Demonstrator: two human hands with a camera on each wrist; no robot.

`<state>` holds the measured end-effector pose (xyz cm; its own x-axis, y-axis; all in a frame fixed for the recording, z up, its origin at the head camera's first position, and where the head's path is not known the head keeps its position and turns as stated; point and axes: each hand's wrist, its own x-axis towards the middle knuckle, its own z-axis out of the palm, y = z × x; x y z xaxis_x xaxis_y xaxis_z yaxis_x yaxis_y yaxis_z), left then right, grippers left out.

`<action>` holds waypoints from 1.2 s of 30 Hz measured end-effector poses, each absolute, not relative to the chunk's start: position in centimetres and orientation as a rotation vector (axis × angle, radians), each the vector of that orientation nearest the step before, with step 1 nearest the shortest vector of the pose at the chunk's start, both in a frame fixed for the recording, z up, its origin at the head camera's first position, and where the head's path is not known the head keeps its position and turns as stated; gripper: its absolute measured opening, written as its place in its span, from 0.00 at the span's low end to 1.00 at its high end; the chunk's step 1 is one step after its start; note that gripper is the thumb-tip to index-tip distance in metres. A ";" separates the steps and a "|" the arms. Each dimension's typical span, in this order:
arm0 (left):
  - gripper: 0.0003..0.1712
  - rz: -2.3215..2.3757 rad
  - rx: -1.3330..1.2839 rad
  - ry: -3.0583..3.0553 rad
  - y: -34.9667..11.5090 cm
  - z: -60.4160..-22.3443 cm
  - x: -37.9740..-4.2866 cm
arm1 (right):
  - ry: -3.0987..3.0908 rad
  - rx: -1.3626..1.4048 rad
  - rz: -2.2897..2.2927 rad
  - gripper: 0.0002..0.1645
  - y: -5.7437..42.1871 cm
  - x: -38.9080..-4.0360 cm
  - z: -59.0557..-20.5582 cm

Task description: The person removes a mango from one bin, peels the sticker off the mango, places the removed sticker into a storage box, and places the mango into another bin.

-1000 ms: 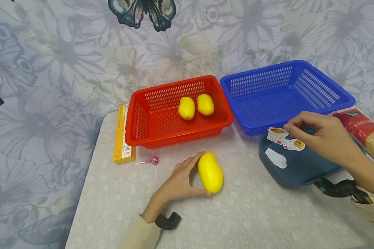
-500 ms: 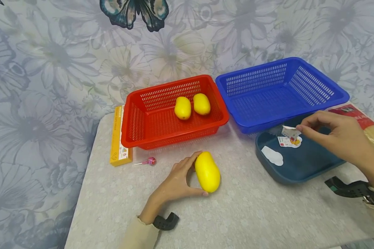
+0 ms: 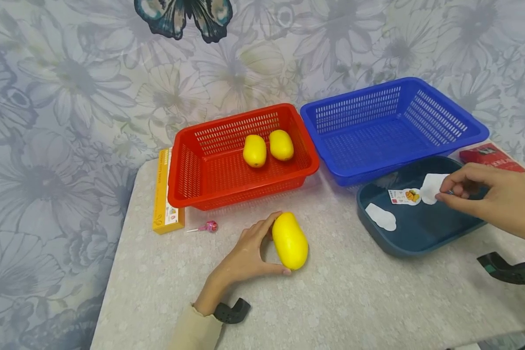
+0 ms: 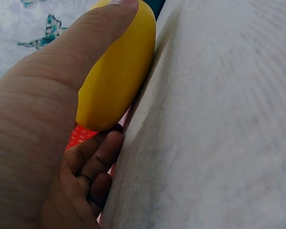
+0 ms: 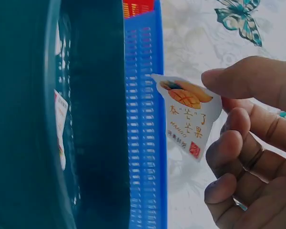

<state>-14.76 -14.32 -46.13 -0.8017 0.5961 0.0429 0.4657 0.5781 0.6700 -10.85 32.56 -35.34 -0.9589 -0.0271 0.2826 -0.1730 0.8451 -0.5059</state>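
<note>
My left hand (image 3: 249, 255) holds a smooth yellow mango (image 3: 290, 241) on the table, thumb at its near end and fingers at its far end. In the left wrist view the mango (image 4: 121, 71) lies against the tablecloth. Over the dark teal basin (image 3: 413, 238), my right hand (image 3: 494, 192) pinches a small die-cut paper label (image 3: 430, 188) between thumb and forefinger. Its white back faces the head camera. In the right wrist view the label (image 5: 188, 114) shows a cut mango and "MANGO". Inside the basin are a printed label (image 3: 404, 196) and a white-backed label (image 3: 381, 217).
A red basket (image 3: 240, 191) holds two yellow mangoes (image 3: 254, 151). A blue basket (image 3: 367, 165) stands right of it, behind the basin. At left are a yellow box (image 3: 162, 194) and a lollipop (image 3: 211, 226). A red packet (image 3: 490, 156) is partly hidden behind the right hand.
My right hand has moved right and turned the pinched label, so its white back now shows instead of its print. My left hand stays on the mango; the head view has shifted slightly.
</note>
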 end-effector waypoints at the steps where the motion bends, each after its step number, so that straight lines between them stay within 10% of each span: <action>1: 0.70 1.032 0.893 2.623 -14.4 -46.1 -14.8 | -2.750 0.155 0.765 0.11 32.7 -10.8 -35.3; 36: 0.70 1.019 0.927 2.625 -14.5 -45.9 -14.6 | -2.547 0.800 0.590 0.19 26.0 -15.3 -32.9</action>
